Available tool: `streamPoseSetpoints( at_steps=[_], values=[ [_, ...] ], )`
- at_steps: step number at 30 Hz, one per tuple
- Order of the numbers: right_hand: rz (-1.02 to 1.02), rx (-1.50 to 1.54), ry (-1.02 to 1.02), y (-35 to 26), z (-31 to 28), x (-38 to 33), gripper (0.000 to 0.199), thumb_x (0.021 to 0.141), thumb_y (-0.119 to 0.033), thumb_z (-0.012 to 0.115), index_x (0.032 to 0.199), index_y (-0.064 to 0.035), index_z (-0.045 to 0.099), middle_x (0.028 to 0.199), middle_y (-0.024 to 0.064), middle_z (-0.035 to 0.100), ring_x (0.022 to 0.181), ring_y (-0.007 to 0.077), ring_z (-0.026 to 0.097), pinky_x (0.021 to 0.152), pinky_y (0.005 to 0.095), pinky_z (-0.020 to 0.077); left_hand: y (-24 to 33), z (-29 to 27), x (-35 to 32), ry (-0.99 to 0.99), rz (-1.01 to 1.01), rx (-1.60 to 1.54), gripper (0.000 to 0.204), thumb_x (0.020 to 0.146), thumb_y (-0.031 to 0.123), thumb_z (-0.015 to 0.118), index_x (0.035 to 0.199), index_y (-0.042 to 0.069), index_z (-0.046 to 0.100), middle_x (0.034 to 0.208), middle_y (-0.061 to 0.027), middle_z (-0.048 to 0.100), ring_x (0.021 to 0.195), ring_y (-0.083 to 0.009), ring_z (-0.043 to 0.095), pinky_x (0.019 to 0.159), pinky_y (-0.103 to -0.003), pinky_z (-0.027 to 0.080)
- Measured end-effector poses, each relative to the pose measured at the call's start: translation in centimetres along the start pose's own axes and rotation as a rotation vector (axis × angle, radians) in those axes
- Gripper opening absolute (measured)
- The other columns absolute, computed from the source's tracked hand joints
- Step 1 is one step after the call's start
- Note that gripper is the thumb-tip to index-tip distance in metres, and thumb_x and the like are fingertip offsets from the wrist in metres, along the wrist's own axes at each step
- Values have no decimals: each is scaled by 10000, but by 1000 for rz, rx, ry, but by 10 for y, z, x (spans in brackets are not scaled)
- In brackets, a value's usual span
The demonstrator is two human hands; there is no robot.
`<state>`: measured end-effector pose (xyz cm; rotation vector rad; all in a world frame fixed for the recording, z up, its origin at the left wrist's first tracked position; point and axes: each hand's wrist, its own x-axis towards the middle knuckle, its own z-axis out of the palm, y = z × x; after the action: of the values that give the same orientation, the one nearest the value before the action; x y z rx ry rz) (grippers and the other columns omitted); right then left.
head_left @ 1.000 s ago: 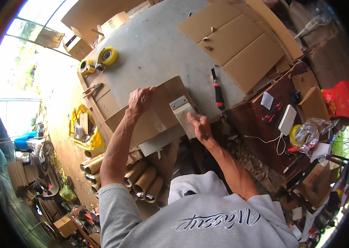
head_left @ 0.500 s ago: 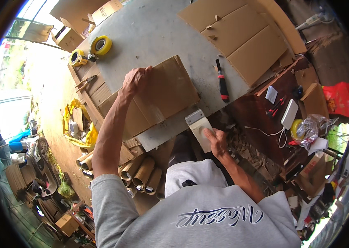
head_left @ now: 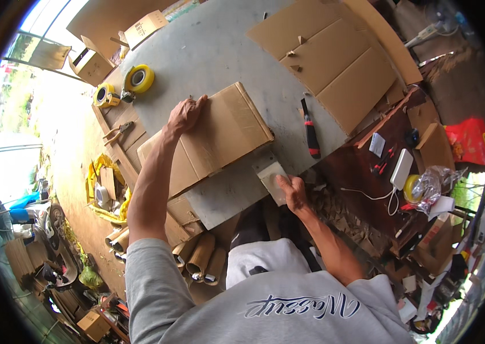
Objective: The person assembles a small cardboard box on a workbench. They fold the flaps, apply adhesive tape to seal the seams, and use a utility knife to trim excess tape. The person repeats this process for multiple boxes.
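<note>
A brown cardboard box (head_left: 225,129), flattish and taped along its right end, sits at a slant on the grey metal tabletop (head_left: 225,198). My left hand (head_left: 186,116) has its fingers curled over the box's far edge. In my right hand (head_left: 293,194) is a flat cream-coloured tool with a metal-plated end (head_left: 272,179), the thumb pressed on its face. Its metal end lies over the near table edge, close to the box's right near corner. A utility knife (head_left: 310,135) with a black and red handle lies right of the box.
Two yellow tape rolls (head_left: 139,78) and pliers (head_left: 118,132) lie left on the table. Flattened cardboard (head_left: 340,63) covers the far right. A brown side table (head_left: 363,189) holds a white power bank (head_left: 402,169) and cable. Cardboard tubes (head_left: 201,255) stand below the near edge.
The box has shifted slightly away from the near table edge, and its top now catches more light. My left hand moved a little left; my right hand brought the tool up over the table edge.
</note>
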<state>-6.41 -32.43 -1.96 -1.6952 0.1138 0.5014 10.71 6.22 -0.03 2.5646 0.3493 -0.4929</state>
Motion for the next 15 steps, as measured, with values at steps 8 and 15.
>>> streamPoseSetpoints(
  at_steps=[8,15],
  values=[
    [-40,23,-60,-16,19,34,554,965,-488,620,802,41,620,634,64,527,645,148,466,602,367,404,-115,55,33,-113,242,132,658,1068,561,350,1101,-2,688,1033,-297,708,1035,-460,669,916,-499,505],
    [48,-62,-49,3,-19,-11,618,934,-557,621,908,58,682,711,153,649,677,209,578,671,389,488,12,102,-59,24,18,100,391,944,403,656,1074,37,702,1071,-239,723,1020,-415,682,885,-504,516]
  ],
)
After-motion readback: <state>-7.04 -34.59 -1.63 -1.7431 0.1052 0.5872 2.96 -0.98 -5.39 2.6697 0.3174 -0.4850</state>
